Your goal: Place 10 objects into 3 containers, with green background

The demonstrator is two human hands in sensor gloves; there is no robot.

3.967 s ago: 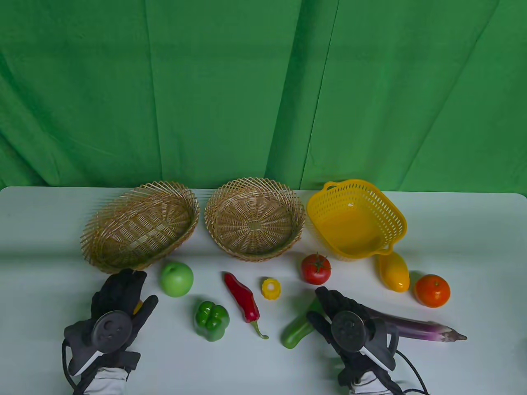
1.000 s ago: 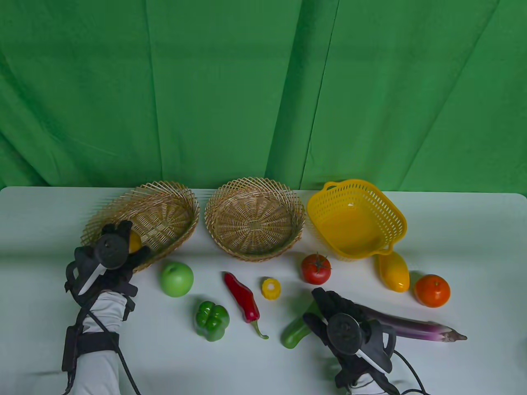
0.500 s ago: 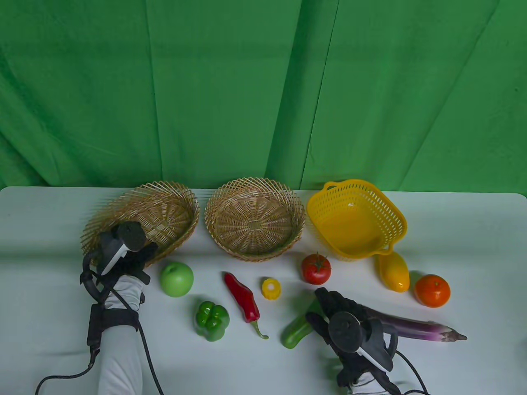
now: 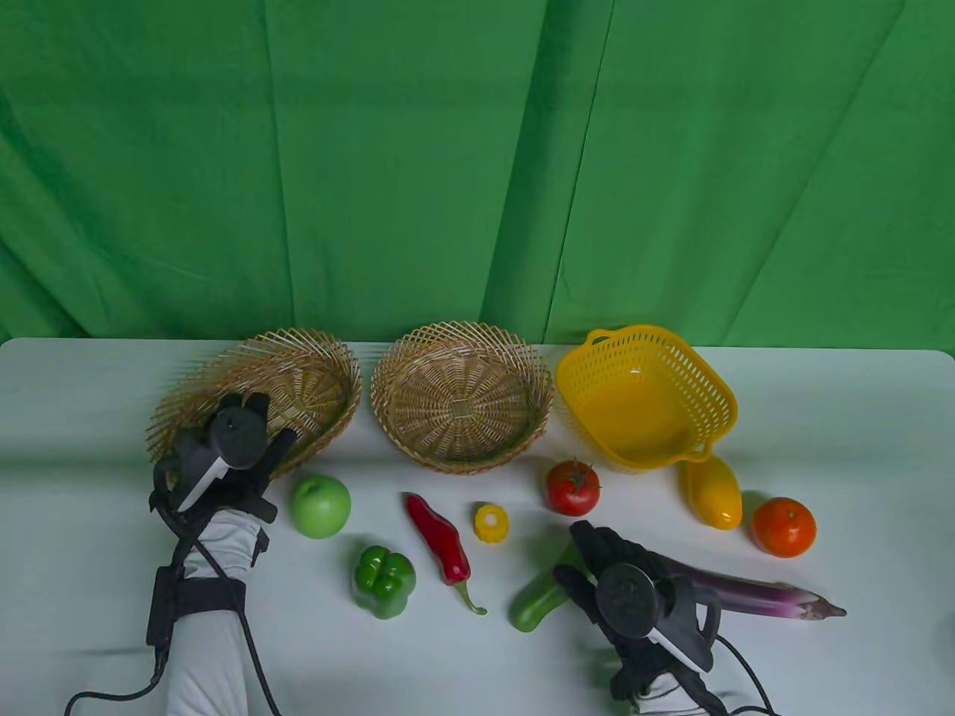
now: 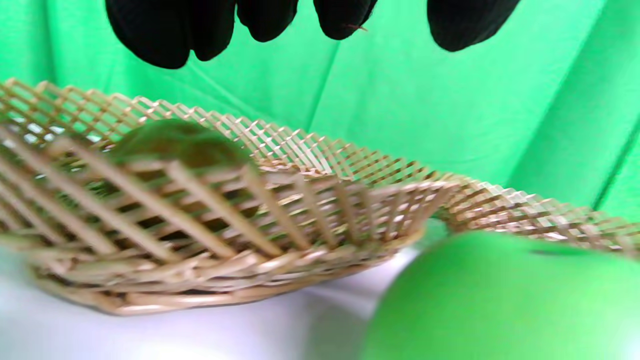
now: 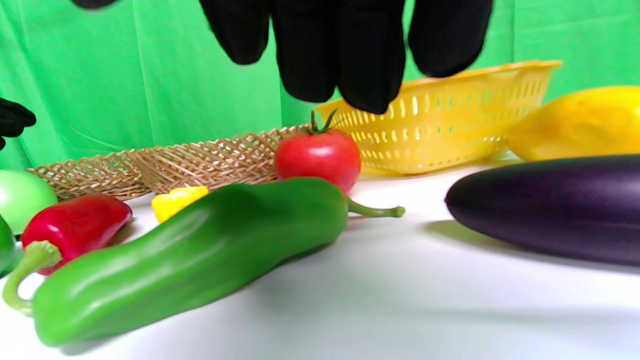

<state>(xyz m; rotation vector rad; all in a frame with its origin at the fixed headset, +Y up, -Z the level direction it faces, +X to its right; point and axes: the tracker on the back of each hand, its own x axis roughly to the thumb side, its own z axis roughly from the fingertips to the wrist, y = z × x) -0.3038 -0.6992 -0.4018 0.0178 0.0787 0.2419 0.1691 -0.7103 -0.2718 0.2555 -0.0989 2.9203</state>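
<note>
Oval basket (image 4: 298, 388): sitting at the table's back left, holding a dim rounded thing (image 5: 175, 145) seen through the weave in the left wrist view, too blurred to name.
Left hand (image 4: 231, 447): hovering over the oval basket's near rim, fingers (image 5: 170, 30) spread, gripping nothing.
Right hand (image 4: 627, 589): resting between the green chili (image 4: 541, 597) and the eggplant (image 4: 753, 593), fingers (image 6: 345, 55) hanging loose, pinching nothing.
Round basket (image 4: 462, 395): standing in the middle, beside the yellow basket (image 4: 645, 395).
Table (image 4: 821, 418): bearing the green apple (image 4: 321, 505), bell pepper (image 4: 384, 582), red chili (image 4: 440, 541), corn piece (image 4: 492, 523), tomato (image 4: 572, 487), mango (image 4: 714, 492) and orange (image 4: 783, 526), all lying outside the baskets.
</note>
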